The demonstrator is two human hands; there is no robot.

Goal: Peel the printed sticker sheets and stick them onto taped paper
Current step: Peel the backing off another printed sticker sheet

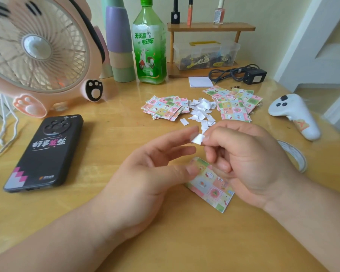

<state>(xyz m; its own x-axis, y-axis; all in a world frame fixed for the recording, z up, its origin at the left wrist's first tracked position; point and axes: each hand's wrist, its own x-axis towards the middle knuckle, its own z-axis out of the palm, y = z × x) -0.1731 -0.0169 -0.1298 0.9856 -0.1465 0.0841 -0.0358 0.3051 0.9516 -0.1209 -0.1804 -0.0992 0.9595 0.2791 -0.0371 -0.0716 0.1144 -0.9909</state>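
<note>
Sticker sheet (210, 186), printed in pastel squares with small cartoon figures, sits low and centre between the two hands, tilted, its near corner pointing toward the camera. Cannot tell whether it rests on the table (67, 213) or is lifted off it.

Head view, the only one:
- Left hand (145, 173): thumb clamped down on the sheet's upper left corner. Index and middle fingers stretched out and apart. The other two fingers are hidden.
- Right hand (249, 163): thumb and index finger pinched together on a small white scrap (198, 138), held above the sheet. The left index fingertip is just beside that scrap. Lower fingers are curled in over the sheet's upper edge.
- Behind the hands: a loose pile of white scraps (200, 109), lying between a left stack of printed sheets (165, 108) and a right stack of printed sheets (234, 104).
- A white notepad (200, 81) lies behind the pile.
- Right side: white controller (294, 114) on the table. A tape roll (294, 156) lies near the right wrist, partly hidden by it.
- Left side: black phone (45, 152) face down. A pink fan (37, 52) stands behind it.
- Back row: stacked cups (120, 44), green bottle (149, 46), wooden shelf (210, 27) over a clear box (204, 55), black adapter (254, 76) with its cable coiled just beside it.
</note>
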